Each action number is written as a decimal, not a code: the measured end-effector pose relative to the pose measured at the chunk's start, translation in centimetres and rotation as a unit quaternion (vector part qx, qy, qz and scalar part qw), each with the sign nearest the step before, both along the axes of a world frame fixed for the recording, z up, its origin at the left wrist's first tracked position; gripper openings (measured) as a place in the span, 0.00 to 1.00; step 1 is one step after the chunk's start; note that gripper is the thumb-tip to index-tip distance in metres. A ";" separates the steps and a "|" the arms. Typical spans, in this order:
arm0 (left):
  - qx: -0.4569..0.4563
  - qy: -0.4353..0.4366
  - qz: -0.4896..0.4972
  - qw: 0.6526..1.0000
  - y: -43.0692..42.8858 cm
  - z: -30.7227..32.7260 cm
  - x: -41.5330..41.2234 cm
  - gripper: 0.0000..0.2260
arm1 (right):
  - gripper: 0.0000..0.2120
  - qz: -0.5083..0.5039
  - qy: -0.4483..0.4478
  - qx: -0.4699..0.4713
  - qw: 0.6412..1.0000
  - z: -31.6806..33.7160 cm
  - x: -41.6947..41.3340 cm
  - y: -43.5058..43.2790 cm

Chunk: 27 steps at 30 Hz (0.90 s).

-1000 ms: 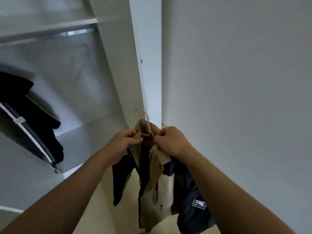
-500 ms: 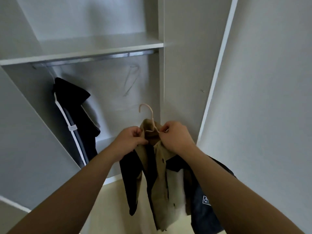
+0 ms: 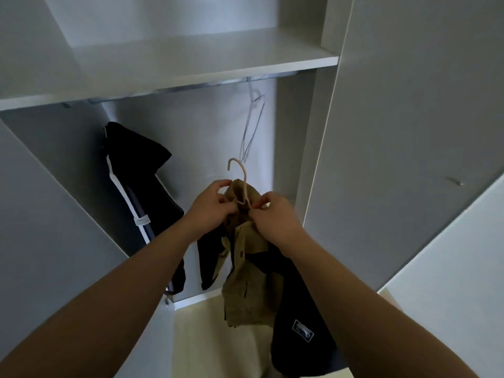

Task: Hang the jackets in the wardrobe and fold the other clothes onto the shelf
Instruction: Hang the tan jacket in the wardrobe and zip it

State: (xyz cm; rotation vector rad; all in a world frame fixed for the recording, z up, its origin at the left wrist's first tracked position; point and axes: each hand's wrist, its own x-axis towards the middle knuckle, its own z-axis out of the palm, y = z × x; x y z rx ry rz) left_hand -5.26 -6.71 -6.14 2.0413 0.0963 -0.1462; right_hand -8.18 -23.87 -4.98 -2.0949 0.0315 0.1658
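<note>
A tan and navy jacket (image 3: 246, 282) hangs from a pale hanger (image 3: 241, 181) in front of the open wardrobe. My left hand (image 3: 210, 207) grips the tan collar on the left side. My right hand (image 3: 272, 214) pinches the collar and the base of the hanger's hook on the right. The hook points up and to the left, below the metal rail (image 3: 191, 87). A dark jacket (image 3: 139, 186) with a white stripe hangs from the rail at the left.
Empty wire hangers (image 3: 252, 124) hang from the rail at the right. A white shelf (image 3: 191, 58) runs above the rail. The open wardrobe door (image 3: 409, 132) stands at the right, another panel (image 3: 41, 214) at the left. Pale floor (image 3: 212, 336) lies below.
The view has swung from the wall to face the wardrobe. Both hands have kept hold of the jacket and hanger and carried them in front of the hanging space.
</note>
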 end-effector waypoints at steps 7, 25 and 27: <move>0.003 -0.013 0.060 0.998 4.0 0.8 7.1 0.23 | 0.08 0.001 0.026 0.092 0.995 -1.5 8.8 5.6; -0.084 0.052 0.051 0.994 12.2 1.6 21.4 0.27 | 0.12 -0.045 0.028 0.163 0.985 -1.4 21.4 12.8; -0.094 0.062 0.024 0.993 13.0 1.4 23.3 0.29 | 0.12 -0.069 0.015 0.159 0.985 -1.3 22.3 13.6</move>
